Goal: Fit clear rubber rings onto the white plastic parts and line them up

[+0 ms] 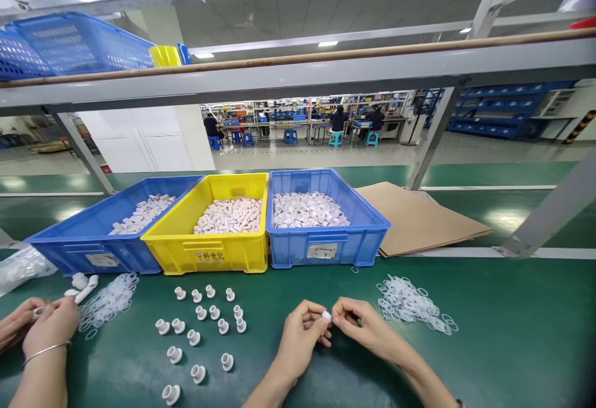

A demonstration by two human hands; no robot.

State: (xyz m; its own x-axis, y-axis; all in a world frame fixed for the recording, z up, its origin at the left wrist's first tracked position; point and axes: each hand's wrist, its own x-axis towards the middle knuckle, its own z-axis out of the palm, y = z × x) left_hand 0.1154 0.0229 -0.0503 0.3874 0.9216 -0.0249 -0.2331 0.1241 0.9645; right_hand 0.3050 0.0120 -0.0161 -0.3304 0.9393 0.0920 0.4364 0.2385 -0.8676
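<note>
My left hand (302, 333) and my right hand (361, 323) meet over the green table, both pinching one small white plastic part (326, 315) between their fingertips. Left of my hands, several white flanged plastic parts (201, 328) stand upright on the table. A pile of thin clear rings (412, 304) lies just right of my right hand.
Three bins of white parts stand in a row behind: blue (93, 248), yellow (205, 253), blue (326, 246). Cardboard sheets (419, 215) lie to the right. A co-worker's hands (41, 327) work at the left by another ring pile (108, 302). A shelf rail (298, 72) crosses overhead.
</note>
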